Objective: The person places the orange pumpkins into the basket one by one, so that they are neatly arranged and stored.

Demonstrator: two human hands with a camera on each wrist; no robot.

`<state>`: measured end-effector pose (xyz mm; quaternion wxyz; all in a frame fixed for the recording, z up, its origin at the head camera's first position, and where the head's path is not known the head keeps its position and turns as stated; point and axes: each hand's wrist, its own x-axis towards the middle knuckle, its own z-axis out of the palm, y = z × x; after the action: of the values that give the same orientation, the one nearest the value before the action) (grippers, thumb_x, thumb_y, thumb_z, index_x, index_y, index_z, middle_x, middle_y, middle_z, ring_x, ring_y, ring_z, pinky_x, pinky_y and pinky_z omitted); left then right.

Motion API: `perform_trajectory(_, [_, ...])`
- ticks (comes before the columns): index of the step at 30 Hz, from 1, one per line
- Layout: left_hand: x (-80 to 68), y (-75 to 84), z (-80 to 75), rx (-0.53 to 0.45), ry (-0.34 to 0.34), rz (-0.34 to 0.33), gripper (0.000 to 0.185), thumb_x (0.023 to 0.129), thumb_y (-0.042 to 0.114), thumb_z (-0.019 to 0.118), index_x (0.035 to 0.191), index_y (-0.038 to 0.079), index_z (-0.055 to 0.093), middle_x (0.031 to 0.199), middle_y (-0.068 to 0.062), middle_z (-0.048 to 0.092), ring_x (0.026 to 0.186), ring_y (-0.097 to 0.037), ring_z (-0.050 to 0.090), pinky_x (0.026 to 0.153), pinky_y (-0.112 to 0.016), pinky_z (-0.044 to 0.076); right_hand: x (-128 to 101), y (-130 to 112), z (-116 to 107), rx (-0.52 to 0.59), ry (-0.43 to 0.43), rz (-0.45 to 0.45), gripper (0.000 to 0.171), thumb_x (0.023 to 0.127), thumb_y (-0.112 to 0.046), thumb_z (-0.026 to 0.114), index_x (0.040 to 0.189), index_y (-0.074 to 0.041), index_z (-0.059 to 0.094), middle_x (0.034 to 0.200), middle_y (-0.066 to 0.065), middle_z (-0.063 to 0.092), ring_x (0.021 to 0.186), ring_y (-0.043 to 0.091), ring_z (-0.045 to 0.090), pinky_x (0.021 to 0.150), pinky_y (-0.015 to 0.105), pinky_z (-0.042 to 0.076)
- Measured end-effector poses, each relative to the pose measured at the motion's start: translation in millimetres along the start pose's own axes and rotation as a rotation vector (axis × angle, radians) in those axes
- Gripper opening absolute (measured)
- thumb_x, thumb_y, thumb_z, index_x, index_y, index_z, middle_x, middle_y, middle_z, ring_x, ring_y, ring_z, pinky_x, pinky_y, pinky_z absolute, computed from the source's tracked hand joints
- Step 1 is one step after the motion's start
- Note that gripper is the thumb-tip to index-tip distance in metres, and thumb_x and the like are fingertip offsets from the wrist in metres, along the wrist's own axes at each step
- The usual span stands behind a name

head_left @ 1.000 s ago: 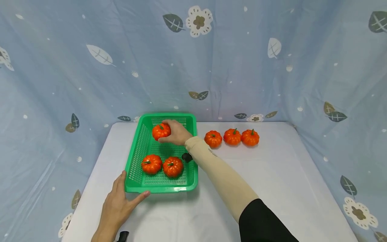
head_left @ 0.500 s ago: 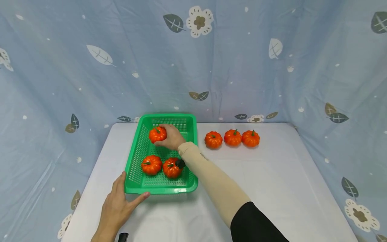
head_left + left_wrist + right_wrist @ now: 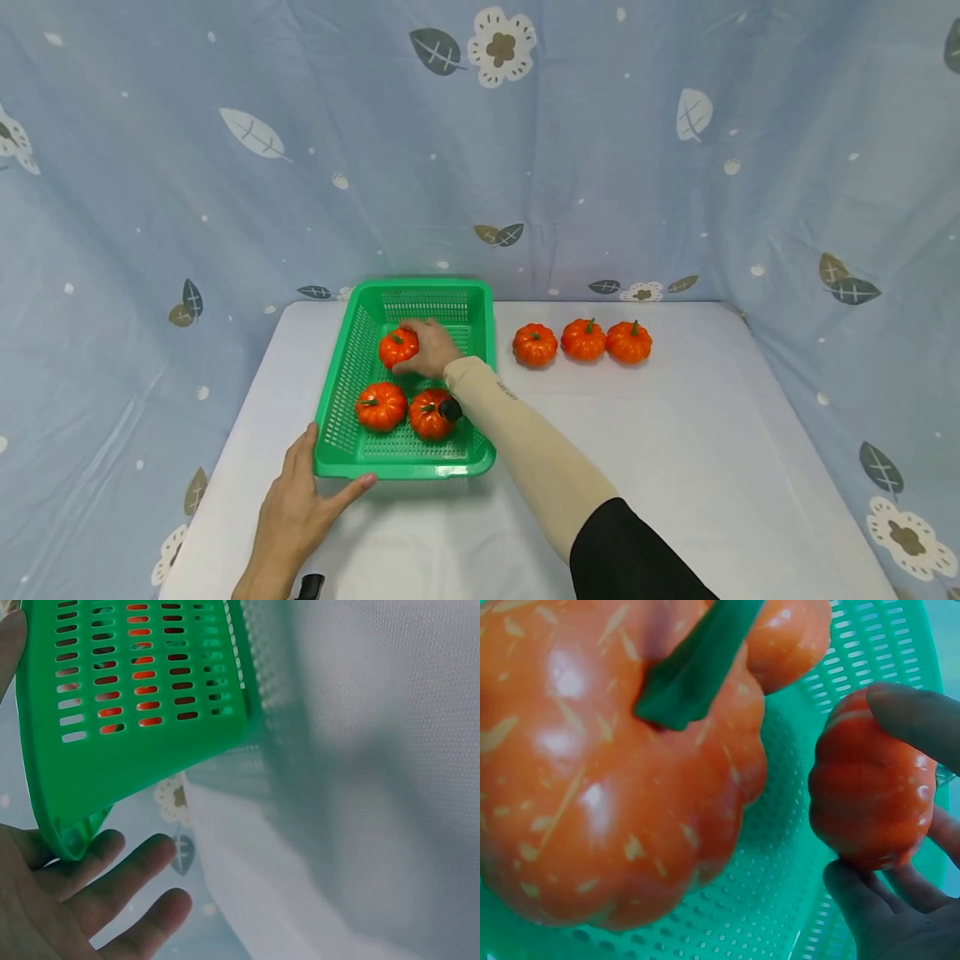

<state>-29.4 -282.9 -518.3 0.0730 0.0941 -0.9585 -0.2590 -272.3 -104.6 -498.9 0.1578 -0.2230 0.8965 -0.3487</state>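
From the head view, the right hand [image 3: 429, 350] curls around a small orange plastic pumpkin [image 3: 397, 347] in the far half of the green perforated plastic basket [image 3: 335, 408], stem pointing up toward 12 o'clock. The basket's long axis runs 6 to 12. The left hand [image 3: 296, 510] lies spread at its 7 o'clock corner.

Left wrist: relaxed fingers [image 3: 112, 881] touch the basket's corner [image 3: 67, 832].

Right wrist: fingertips [image 3: 915, 712] pinch the pumpkin [image 3: 870, 799] at 3 o'clock of a nearer pumpkin [image 3: 607, 765].
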Motion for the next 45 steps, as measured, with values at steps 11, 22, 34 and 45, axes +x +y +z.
perform_trajectory(11, [-2.0,-1.5,-0.5,0.005,0.015,0.002,0.122,0.076,0.072,0.076,0.161,0.004,0.020,0.151,-0.026,0.040,0.112,-0.056,0.057,0.082,-0.066,0.048,4.8,-1.4,16.1,-0.059,-0.058,-0.002,0.081,0.083,-0.033,0.087,0.152,-0.020,0.047,0.146,0.009,0.047,0.126,0.024,0.052,0.100,0.038,0.049])
perform_trajectory(22, [-0.5,-0.7,-2.3,0.003,0.016,0.000,0.122,0.076,0.072,0.075,0.161,0.005,0.019,0.152,-0.025,0.040,0.113,-0.054,0.057,0.083,-0.065,0.048,6.6,-2.0,20.1,-0.082,-0.082,-0.014,0.083,0.086,-0.027,0.084,0.157,-0.020,0.041,0.147,0.007,0.045,0.129,0.024,0.051,0.104,0.037,0.046])
perform_trajectory(34, [0.4,1.7,-2.3,-0.002,0.023,0.013,0.121,0.076,0.071,0.076,0.160,0.004,0.021,0.152,-0.026,0.041,0.112,-0.053,0.058,0.082,-0.064,0.049,8.2,-0.1,18.9,-0.087,-0.085,0.001,0.085,0.086,-0.022,0.084,0.157,-0.021,0.039,0.151,0.008,0.042,0.133,0.025,0.049,0.106,0.040,0.045])
perform_trajectory(45, [-0.4,0.4,-3.1,-0.002,-0.005,-0.013,0.123,0.076,0.073,0.075,0.161,0.004,0.018,0.153,-0.026,0.038,0.116,-0.055,0.056,0.085,-0.066,0.048,8.3,2.9,27.7,-0.086,-0.073,0.000,0.084,0.085,-0.020,0.085,0.155,-0.022,0.039,0.147,0.008,0.044,0.131,0.026,0.051,0.104,0.041,0.047])
